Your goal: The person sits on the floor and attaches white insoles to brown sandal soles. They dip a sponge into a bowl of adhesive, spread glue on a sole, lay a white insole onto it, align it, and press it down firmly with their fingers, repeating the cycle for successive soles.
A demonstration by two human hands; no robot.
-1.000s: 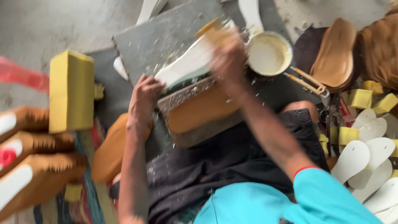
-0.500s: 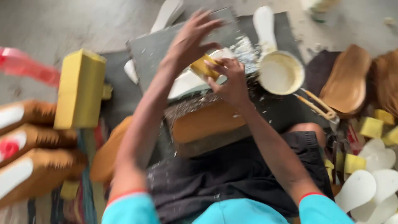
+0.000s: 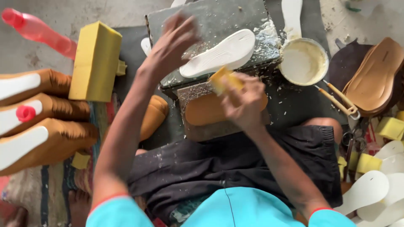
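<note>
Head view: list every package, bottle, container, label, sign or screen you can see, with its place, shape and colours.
Pink plastic bottle: top left, lying on the floor, translucent with a red cap.
Round bowl: right of the grey slab, cream paste inside, pale rim.
Red cap: left edge, resting on the stacked tan soles.
Labels, signs, screens: none visible.

Looks like a small floor-level shoemaking workshop. Stacked tan soles at left, white insoles piled at right, a glue-spattered stone slab far centre beside a bowl of pale paste, probably adhesive.
</note>
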